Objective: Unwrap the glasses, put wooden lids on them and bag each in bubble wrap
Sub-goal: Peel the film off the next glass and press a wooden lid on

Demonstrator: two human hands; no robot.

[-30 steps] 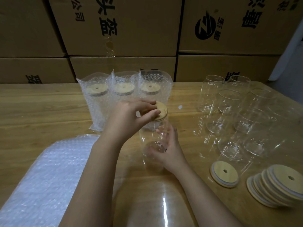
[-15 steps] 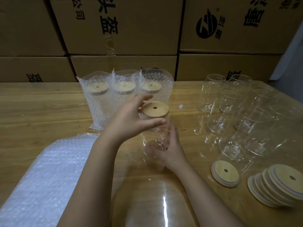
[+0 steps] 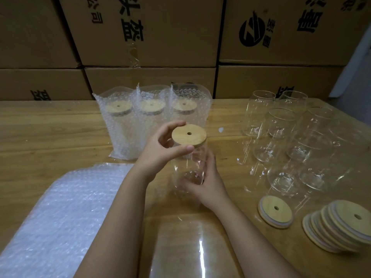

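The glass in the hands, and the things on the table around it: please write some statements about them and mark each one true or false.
1. The left hand holds the edge of a wooden lid on a glass, which the right hand holds lower down. True.
2. Five wrapped glasses stand behind it. False: three bagged glasses stand there.
3. The glasses on the right all have lids. False: the bare glasses are open on top.
4. A single lid lies flat beside a slanted pile of lids. True.
5. Bubble wrap lies at the near left. True.
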